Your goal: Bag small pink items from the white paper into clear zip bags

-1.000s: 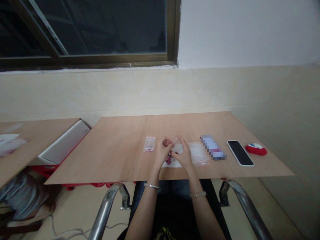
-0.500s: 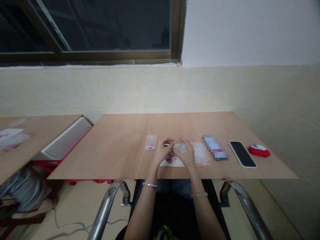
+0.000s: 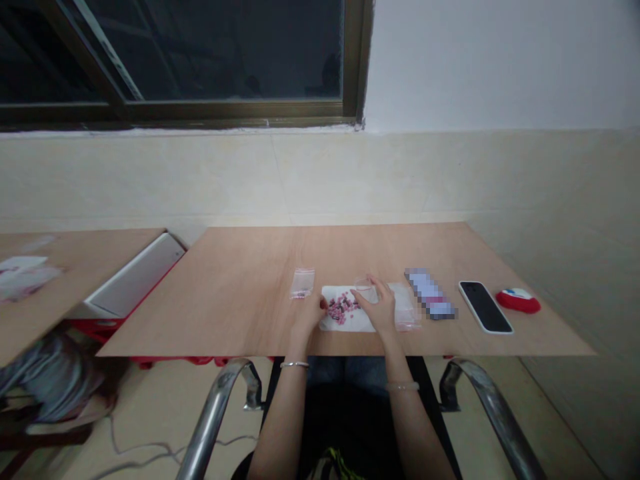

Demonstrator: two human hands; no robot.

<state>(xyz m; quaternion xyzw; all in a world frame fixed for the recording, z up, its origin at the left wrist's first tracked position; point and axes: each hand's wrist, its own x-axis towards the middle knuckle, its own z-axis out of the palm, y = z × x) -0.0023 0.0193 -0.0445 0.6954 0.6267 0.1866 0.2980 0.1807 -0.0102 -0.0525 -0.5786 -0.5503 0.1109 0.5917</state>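
Note:
My right hand holds a small clear plastic piece between thumb and fingers, above the right part of a white sheet. Whether this piece is a bag or a stiff container I cannot tell. Small pink and dark bead-like bits lie spread on the sheet. At the sheet's left edge, my left hand has its fingers curled together; what they grip, if anything, is hidden. Just beyond it lies a small clear zip bag with a few bits inside. More clear bags lie stacked right of my right hand.
Right of the bags lie a phone with a blurred screen, a dark phone in a white case and a red and white object. Metal armrests flank me below the table edge. Another table stands left, across a gap.
My hands have parted. The left moved left and down off the clear plastic piece, which stays in my right hand. The bits, bunched in a heap before, now show spread across the sheet.

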